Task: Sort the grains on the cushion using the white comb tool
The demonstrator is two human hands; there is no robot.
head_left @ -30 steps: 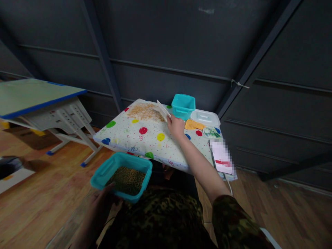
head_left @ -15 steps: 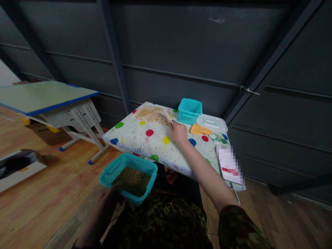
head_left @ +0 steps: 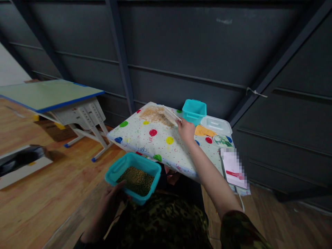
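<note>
My left hand (head_left: 112,197) grips the near left rim of a turquoise plastic box (head_left: 116,167), thumb over the edge. Inside the box lie brownish-yellow beans or grains (head_left: 137,178); it is held in front of the table's near edge. Across the table, my right hand (head_left: 186,129) is closed around the end of a white brush-like tool (head_left: 171,114). The tool slants to the far left, its paler edge down at a spread of tan grains (head_left: 153,114) on the patterned tablecloth (head_left: 137,138). Its exact kind is hard to make out.
Beyond my right hand stand a second turquoise box (head_left: 194,112), a clear lid (head_left: 217,125), an orange cloth (head_left: 204,131) and a small round item with green (head_left: 221,140). A phone (head_left: 232,167) with a cable lies at the right edge. Another desk (head_left: 52,93) stands left; a dark wall rises behind.
My right hand has turned the white tool, so its wider face now shows and it lies flatter. The whole view has shifted slightly; the box stays in my left hand.
</note>
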